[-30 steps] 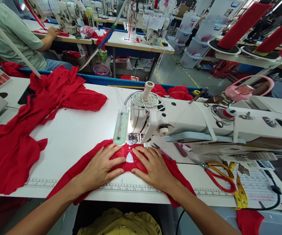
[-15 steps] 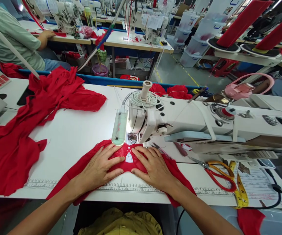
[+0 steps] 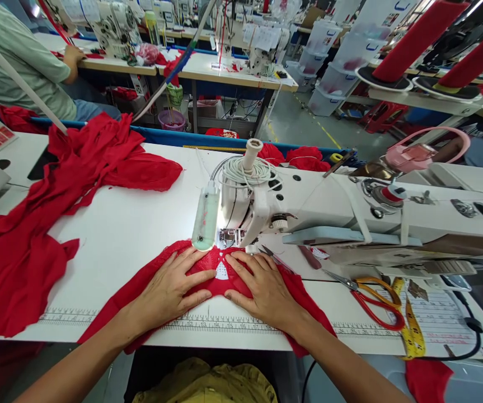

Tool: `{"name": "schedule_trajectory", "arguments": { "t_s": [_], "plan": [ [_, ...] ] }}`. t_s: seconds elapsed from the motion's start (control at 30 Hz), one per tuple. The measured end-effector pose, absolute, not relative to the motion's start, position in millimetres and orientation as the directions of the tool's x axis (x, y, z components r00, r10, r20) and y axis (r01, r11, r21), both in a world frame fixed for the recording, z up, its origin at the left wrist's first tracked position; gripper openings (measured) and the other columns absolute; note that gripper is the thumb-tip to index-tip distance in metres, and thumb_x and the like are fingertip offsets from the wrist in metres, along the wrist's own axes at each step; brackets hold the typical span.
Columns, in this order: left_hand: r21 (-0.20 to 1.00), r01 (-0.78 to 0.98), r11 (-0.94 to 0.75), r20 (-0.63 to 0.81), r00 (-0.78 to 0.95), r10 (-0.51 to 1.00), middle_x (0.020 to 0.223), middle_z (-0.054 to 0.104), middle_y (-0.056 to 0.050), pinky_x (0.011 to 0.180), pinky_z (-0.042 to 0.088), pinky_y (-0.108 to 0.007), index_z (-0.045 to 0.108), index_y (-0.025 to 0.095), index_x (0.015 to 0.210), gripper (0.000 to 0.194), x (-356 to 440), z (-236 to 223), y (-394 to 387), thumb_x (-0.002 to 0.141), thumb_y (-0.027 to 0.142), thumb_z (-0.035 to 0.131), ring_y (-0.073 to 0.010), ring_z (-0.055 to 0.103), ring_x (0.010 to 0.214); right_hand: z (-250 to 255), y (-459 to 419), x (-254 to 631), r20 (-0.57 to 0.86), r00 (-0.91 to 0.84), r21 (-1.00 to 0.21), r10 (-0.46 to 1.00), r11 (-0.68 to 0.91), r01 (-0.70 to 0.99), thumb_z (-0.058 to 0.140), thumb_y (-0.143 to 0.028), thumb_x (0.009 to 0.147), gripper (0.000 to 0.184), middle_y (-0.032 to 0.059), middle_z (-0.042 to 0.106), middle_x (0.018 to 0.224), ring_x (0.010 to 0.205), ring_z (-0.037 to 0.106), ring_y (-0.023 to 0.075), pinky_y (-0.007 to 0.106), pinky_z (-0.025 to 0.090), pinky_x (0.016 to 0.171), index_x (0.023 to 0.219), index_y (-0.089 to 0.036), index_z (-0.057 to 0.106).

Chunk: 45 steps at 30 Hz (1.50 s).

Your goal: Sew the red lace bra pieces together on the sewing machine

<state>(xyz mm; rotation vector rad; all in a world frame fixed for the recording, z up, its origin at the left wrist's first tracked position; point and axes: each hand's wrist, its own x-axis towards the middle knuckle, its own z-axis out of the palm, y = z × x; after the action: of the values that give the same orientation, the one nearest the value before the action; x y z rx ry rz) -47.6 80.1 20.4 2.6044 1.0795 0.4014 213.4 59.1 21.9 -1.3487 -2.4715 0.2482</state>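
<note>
One cloth spread before the machine

The red cloth lies on the tabletop on the machine's near side, its far edge close by the foot; whether it runs beneath is hard to tell.

The left hand rests palm down on it, near and left of the machine's foot, fingers spread, clamped on nothing. The right hand mirrors it on the other side, fingers likewise apart. Spread this way, they probably keep the cloth flat and even. Their thumbs point inward, and the space between leaves a white patch in view; inset or opening, I cannot tell.

A ruler runs along the edge nearest the wearer, in front of the machine, presumably for quick measuring. The scissors and tape lie on the machine's near side, right of the foot, likely for easy reach. Left of the machine, a red pile sits well apart, perhaps so it leaves the sewing spot free.
</note>
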Motion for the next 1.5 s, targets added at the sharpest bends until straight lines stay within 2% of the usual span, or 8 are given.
{"name": "schedule_trajectory", "arguments": {
  "t_s": [0.3,0.7,0.9,1.2,1.5],
  "plan": [
    [0.376,0.625,-0.684,0.165,0.681,0.714,0.154,0.045,-0.008,0.114,0.039,-0.056,0.068,0.030,0.124,0.030,-46.6,23.9,80.7,0.097,0.038,0.058,-0.0337,0.044,0.139,22.6,59.1,212.7,0.189,-0.509,-0.296,0.840,0.542,0.786,0.057,-0.051,0.096,0.058,0.0105,0.059,0.138,0.121,0.054,0.0281,0.048,0.037,0.108,0.145,-0.021,0.050],
    [0.343,0.628,-0.699,0.138,0.702,0.699,0.156,0.040,-0.009,0.113,0.038,-0.058,0.064,0.036,0.131,0.034,-49.4,20.3,80.7,0.099,0.040,0.056,-0.0352,0.040,0.142,23.3,58.9,212.5,0.185,-0.501,-0.312,0.845,0.534,0.786,0.057,-0.051,0.096,0.058,0.0109,0.059,0.138,0.121,0.054,0.0289,0.048,0.036,0.109,0.145,-0.020,0.050],
    [0.357,0.635,-0.685,0.132,0.692,0.710,0.155,0.043,-0.010,0.113,0.039,-0.057,0.062,0.030,0.134,0.038,-48.7,21.9,80.7,0.097,0.040,0.058,-0.0351,0.040,0.142,22.9,59.1,212.8,0.188,-0.510,-0.303,0.839,0.544,0.783,0.058,-0.050,0.096,0.059,0.0114,0.059,0.138,0.121,0.054,0.0285,0.048,0.035,0.109,0.145,-0.019,0.049],
    [0.352,0.629,-0.693,0.154,0.691,0.706,0.156,0.043,-0.008,0.115,0.037,-0.056,0.064,0.030,0.130,0.033,-47.9,21.9,79.8,0.098,0.038,0.057,-0.0339,0.039,0.143,22.1,58.8,212.8,0.201,-0.507,-0.305,0.838,0.545,0.781,0.057,-0.050,0.096,0.058,0.0113,0.060,0.137,0.121,0.053,0.0281,0.048,0.036,0.108,0.145,-0.020,0.050],
    [0.400,0.639,-0.657,0.165,0.655,0.738,0.153,0.048,-0.013,0.119,0.035,-0.049,0.045,0.017,0.143,0.057,-51.2,16.5,80.0,0.096,0.047,0.058,-0.0288,0.036,0.146,22.2,59.2,212.5,0.199,-0.509,-0.304,0.837,0.547,0.780,0.057,-0.050,0.096,0.057,0.0116,0.060,0.137,0.122,0.053,0.0285,0.048,0.038,0.107,0.144,-0.020,0.051]
  ]
}}
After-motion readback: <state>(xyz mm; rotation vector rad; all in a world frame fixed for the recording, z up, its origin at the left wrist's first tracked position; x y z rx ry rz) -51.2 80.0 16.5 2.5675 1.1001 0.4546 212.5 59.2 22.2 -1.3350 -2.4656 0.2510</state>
